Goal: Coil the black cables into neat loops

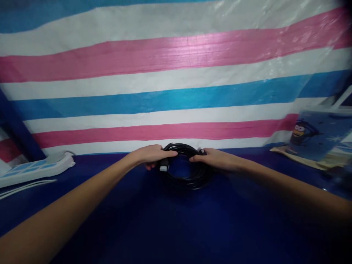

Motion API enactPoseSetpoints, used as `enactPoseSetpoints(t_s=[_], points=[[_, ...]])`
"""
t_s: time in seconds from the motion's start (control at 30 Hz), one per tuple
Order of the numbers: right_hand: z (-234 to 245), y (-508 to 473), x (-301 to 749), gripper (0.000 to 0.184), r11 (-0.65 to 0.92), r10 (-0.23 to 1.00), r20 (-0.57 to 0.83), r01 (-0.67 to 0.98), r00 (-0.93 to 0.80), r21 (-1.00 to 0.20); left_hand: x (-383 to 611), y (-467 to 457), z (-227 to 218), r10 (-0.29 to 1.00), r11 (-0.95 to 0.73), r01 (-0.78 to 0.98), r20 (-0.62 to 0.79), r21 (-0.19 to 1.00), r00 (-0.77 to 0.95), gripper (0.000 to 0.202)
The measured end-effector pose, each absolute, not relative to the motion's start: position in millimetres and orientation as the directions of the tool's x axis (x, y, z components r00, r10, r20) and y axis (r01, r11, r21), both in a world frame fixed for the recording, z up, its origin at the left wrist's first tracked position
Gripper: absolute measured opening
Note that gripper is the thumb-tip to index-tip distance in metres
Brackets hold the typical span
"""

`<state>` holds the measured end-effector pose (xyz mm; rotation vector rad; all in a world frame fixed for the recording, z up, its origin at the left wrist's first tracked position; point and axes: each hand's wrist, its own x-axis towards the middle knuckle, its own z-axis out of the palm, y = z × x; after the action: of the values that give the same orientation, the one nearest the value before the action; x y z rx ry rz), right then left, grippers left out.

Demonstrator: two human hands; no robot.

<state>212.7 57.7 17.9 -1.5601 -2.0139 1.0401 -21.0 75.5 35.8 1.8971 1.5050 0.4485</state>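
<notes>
A coiled black cable point(194, 182) is held between both hands over the dark blue table point(154, 227). On the coil's left side, my left hand point(150, 154) is closed, its thumb lying over the loops. Just below that thumb hangs a cable plug point(163, 167) with a pale metal end, which looks like an HDMI connector. My right hand point(214, 158) grips the coil's right side, thumb pointing inward. A second small connector point(202, 151) pokes up beside the right hand. The fingers beneath the coil are mostly hidden.
A white power strip point(55, 167) lies at the left, with white cords point(27, 187) in front of it. At the right stands a blue pouch with a cartoon figure point(316, 135). A striped plastic sheet point(170, 80) hangs behind the table.
</notes>
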Motion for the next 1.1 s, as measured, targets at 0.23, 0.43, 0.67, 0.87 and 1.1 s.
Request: enactPoseSetpoints(t_s=[0.23,0.43,0.67,0.87,1.1], points=[[14,26,234,0.074,-0.058,0.979,-0.178,0.701,-0.1,-0.711,-37,58,38,0.955,-0.297,0.735,0.199,0.61,0.221,0.058],[-17,-24,288,0.046,0.415,0.891,0.321,0.863,-0.321,-0.288,-92,14,-4,0.947,-0.279,0.863,0.271,0.422,0.174,0.048],[-22,-16,306,0.069,0.19,0.981,0.064,0.964,-0.181,-0.187,-126,11,-29,0.974,-0.204,0.961,0.142,0.187,0.179,0.06],[-17,-16,305,0.066,0.218,0.976,0.018,0.964,-0.218,-0.154,-125,13,-29,0.962,-0.236,0.96,0.178,0.149,0.209,0.058],[-17,-16,309,0.066,0.228,0.973,0.001,0.963,-0.231,-0.143,-124,11,-29,0.95,-0.263,0.952,0.217,0.157,0.227,0.054]])
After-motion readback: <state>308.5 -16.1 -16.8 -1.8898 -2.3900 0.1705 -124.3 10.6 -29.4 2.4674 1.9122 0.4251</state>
